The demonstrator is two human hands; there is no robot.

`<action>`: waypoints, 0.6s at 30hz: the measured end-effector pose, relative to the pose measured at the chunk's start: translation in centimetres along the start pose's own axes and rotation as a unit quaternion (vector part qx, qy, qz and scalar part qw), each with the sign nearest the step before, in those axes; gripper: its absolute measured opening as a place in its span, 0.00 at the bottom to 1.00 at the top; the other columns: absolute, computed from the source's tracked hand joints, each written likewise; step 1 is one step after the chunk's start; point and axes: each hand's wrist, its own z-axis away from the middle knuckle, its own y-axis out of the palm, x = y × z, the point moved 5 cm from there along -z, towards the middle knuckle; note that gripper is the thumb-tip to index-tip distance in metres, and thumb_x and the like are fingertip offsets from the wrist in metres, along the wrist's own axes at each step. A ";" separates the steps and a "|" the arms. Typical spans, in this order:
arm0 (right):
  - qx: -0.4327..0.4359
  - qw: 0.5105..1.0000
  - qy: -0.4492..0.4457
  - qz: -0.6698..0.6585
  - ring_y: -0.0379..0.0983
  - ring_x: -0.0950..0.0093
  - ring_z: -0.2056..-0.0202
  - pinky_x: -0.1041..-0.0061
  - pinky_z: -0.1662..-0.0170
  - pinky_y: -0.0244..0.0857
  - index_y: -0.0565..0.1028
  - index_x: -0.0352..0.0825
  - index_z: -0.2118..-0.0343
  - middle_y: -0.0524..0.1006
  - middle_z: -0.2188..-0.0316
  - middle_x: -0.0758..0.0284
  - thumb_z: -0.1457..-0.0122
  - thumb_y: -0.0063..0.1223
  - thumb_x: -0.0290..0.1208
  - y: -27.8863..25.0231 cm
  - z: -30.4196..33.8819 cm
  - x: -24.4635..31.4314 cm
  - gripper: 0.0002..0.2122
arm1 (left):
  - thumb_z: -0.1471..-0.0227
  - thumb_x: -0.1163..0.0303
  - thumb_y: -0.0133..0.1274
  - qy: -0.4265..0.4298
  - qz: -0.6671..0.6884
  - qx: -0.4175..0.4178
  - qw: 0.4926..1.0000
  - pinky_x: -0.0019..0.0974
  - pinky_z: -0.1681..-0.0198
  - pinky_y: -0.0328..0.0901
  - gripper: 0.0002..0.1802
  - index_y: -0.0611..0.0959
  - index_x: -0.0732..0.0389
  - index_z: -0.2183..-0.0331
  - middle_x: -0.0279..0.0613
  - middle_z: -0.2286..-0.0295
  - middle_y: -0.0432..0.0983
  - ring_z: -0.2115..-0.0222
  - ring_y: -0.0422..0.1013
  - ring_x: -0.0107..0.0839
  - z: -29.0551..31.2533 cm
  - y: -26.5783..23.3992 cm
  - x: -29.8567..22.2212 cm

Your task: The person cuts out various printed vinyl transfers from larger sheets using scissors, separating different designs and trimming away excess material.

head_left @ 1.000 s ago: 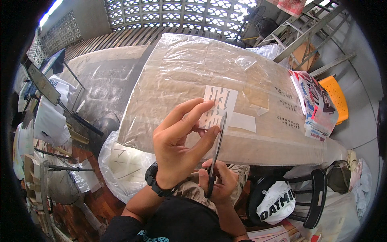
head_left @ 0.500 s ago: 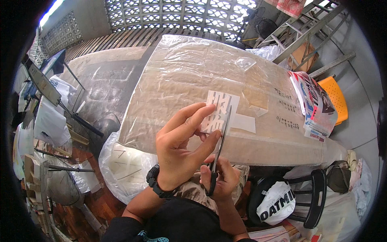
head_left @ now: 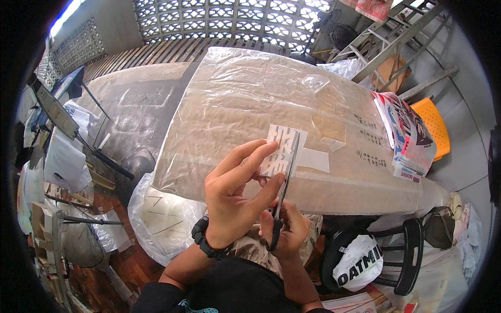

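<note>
Head view: left hand [head_left: 235, 193], black watch [head_left: 201, 235] at the wrist, pinches a white card [head_left: 282, 143] printed with grey strokes; my thumb and fingers close on its left side and lower edge. Right hand [head_left: 288, 229] grips the black-handled scissors [head_left: 285, 190], blades pointing away from me and lying along the card's right part. Whether the blades are parted I cannot tell. Card position: above the plastic-covered table [head_left: 229, 99], nearer its near edge than its far edge. Just to the card's right, a white paper piece [head_left: 315, 161] lies on the table towards the near edge. Printed papers [head_left: 409, 135] rest at the table's right edge, an orange perforated plastic object [head_left: 437, 128] beyond them. Beside the near left corner: a plastic-lined white container [head_left: 164, 219].
</note>
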 end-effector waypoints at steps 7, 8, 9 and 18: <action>0.002 0.999 0.040 -0.007 0.67 0.87 0.82 0.84 0.76 0.61 0.76 0.34 0.63 0.73 0.83 0.72 0.44 0.65 0.29 0.2 -0.1 -0.6 0.10 | 0.55 0.85 0.63 -0.019 -0.004 0.008 1.000 0.24 0.64 0.71 0.27 0.82 0.65 0.49 0.46 0.52 0.76 0.65 0.72 0.20 0.2 0.1 0.8; 0.005 0.998 0.054 -0.017 0.67 0.87 0.82 0.84 0.76 0.61 0.76 0.34 0.63 0.73 0.83 0.72 0.43 0.65 0.29 0.3 -0.2 -0.7 0.10 | 0.54 0.85 0.63 -0.027 0.004 0.006 1.000 0.24 0.63 0.71 0.27 0.82 0.66 0.49 0.45 0.52 0.76 0.65 0.72 0.20 0.3 0.1 1.2; 0.005 0.997 0.065 -0.029 0.67 0.87 0.82 0.84 0.77 0.61 0.76 0.33 0.63 0.73 0.83 0.72 0.42 0.64 0.29 0.4 -0.1 -1.1 0.09 | 0.54 0.85 0.63 -0.034 0.003 0.011 0.999 0.24 0.63 0.71 0.28 0.81 0.67 0.49 0.45 0.51 0.75 0.65 0.71 0.20 0.3 0.1 1.6; -0.066 0.967 0.210 -0.132 0.70 0.85 0.82 0.82 0.81 0.61 0.73 0.32 0.55 0.75 0.82 0.71 0.42 0.64 0.30 -1.6 -0.5 -1.8 0.15 | 0.53 0.86 0.62 -0.095 0.071 0.007 0.993 0.25 0.62 0.71 0.33 0.75 0.68 0.43 0.46 0.51 0.74 0.64 0.74 0.21 0.2 0.3 4.5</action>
